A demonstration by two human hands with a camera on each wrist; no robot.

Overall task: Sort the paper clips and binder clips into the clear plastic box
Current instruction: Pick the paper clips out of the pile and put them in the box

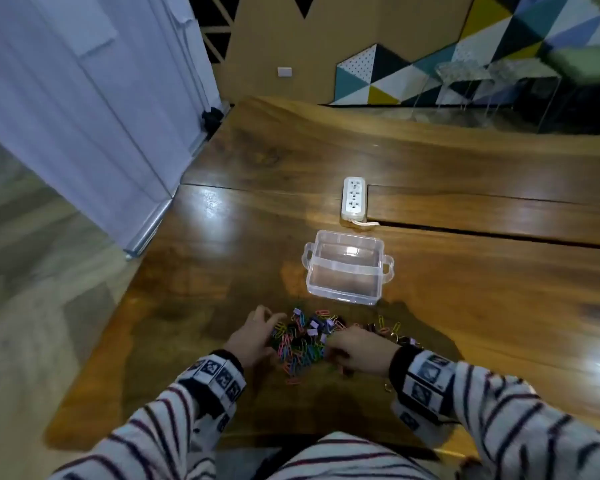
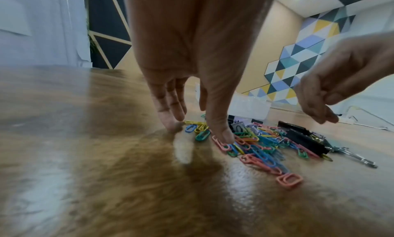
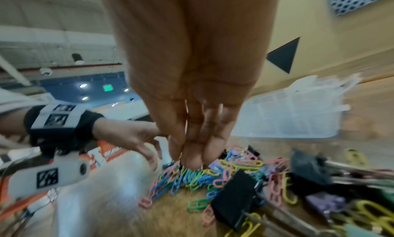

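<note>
Head view: both hands work a pile of coloured paper clips [image 1: 297,348] and binder clips [image 1: 314,327] on the counter [image 1: 465,306], just short of the clear box [image 1: 347,268]. Left hand [image 1: 252,336] has straight fingers [image 2: 170,112] touching clips at the pile's edge. Right hand [image 1: 359,351] bunches its fingertips [image 3: 192,158] down onto the clips; whether it grips any, I cannot tell.

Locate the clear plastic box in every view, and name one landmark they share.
Head: clear plastic box at centre, beyond the clip pile.
Left wrist: right of centre, behind the thumb.
Right wrist: right side, blurred.
Shared landmark: the clip pile.
</note>
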